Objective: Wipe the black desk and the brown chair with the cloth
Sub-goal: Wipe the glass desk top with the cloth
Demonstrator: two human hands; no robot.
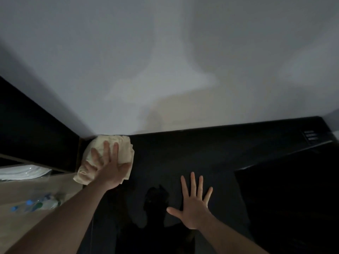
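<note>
From the head camera, the person leans over a black desk (183, 153) that runs along a pale grey wall (165, 61). The left hand (108, 165) lies on top of a bunched cream cloth (110, 142) at the far left corner of the desk, where the desk top meets the wall and a dark upright panel (36, 129). Its fingers are fairly straight and spread across the cloth, pressing it down onto the surface; whether the thumb curls round the cloth's edge cannot be told. Part of the cloth sticks out below the hand toward the near left, over the desk's edge.

The right hand (194, 206) rests flat on the desk top nearer the person, well apart from the cloth, with all five fingers splayed wide and holding nothing. Both forearms reach in from the bottom of the frame. A dim reflection or shadow of the person shows on the glossy surface between the two arms.

At the far right of the desk is a small panel with pale slots (310, 136), too blurred to identify. To the left, beyond the desk's edge, lies a light wooden surface (27, 189) with blurred plastic bottles (36, 204) on it, and something white (23, 172) shows under the dark panel. The brown chair is not identifiable in this view.
</note>
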